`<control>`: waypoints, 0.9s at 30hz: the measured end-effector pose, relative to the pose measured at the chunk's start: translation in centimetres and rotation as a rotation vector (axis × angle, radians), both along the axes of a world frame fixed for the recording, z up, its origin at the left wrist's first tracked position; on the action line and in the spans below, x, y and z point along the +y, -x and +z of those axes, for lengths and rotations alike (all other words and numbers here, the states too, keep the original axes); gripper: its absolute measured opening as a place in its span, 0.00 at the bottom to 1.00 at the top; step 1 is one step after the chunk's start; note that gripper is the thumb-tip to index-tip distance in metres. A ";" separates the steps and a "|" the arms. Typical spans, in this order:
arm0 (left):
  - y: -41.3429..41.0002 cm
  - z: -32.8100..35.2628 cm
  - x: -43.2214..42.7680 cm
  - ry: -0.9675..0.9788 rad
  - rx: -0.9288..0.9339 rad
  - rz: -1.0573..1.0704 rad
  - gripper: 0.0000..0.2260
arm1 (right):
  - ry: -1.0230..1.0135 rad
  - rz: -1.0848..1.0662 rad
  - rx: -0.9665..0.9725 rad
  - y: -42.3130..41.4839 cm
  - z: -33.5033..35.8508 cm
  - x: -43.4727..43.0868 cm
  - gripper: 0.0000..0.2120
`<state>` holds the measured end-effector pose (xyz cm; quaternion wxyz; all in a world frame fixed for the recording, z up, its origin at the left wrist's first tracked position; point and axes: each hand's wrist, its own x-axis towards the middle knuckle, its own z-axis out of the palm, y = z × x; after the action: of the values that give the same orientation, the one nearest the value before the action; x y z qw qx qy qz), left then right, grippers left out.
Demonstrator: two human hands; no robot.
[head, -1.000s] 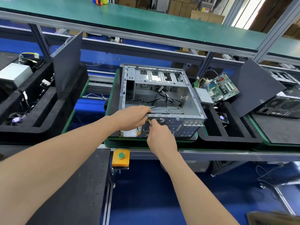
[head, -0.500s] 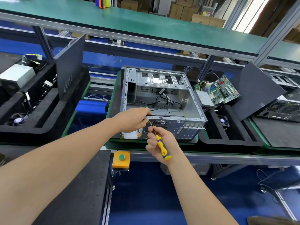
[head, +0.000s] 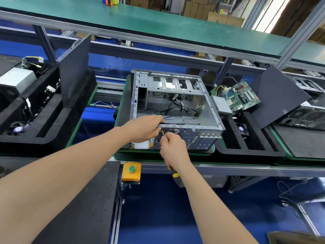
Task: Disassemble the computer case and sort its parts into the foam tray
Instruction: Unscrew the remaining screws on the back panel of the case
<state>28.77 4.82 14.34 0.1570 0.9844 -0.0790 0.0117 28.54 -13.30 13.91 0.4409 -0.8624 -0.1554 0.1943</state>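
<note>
An open grey computer case (head: 175,103) lies on its side on a green mat, with loose black cables inside. My left hand (head: 146,127) grips the case's near top edge. My right hand (head: 173,147) holds a screwdriver (head: 174,174) with a yellow-black handle; its metal tip points up at the case's rear panel just below my left hand. To the right, a black foam tray (head: 253,150) carries a green motherboard (head: 242,97), a power supply (head: 220,104), a small fan (head: 241,128) and a leaning dark side panel (head: 279,95).
Another black foam tray (head: 35,120) on the left holds a power supply, a fan, cables and a standing side panel. A yellow box with a green button (head: 131,170) sits on the bench's front rail. A second computer case (head: 306,117) lies far right.
My right hand has rolled over the screwdriver, so the handle now pokes out below the wrist and the tip stays at the rear panel. My left hand keeps its grip on the case.
</note>
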 end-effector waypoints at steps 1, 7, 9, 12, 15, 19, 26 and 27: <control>0.0 0.0 0.0 0.002 0.004 0.004 0.15 | 0.182 0.032 -0.179 0.3 -0.1 0.2 0.10; 0.0 0.1 0.0 0.015 -0.004 0.004 0.14 | 0.309 -0.042 -0.474 1.0 -1.7 0.6 0.10; 0.2 0.4 0.0 0.032 0.000 -0.001 0.14 | 0.115 -0.055 -0.265 0.5 -1.2 0.2 0.14; 0.4 0.6 -0.1 0.035 -0.006 0.004 0.14 | -0.284 -0.165 0.433 -0.6 -0.4 -0.2 0.14; 0.4 0.6 -0.1 0.040 0.001 0.010 0.15 | -0.573 -0.126 0.830 -1.2 -0.1 -0.8 0.12; 0.3 0.7 0.1 0.057 0.019 -0.004 0.15 | -1.004 -0.078 1.269 -1.2 -1.1 -1.6 0.08; 0.3 0.6 0.3 0.116 0.039 0.008 0.23 | -1.176 -0.083 1.314 -0.4 -1.6 -1.2 0.09; 0.3 0.5 0.3 0.112 0.036 0.001 0.23 | -1.126 -0.092 1.256 -0.5 -1.6 -1.2 0.09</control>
<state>28.48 5.13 14.86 0.2131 0.9742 -0.0748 -0.0014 29.08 -14.46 12.36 0.8168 -0.2510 0.0802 0.5132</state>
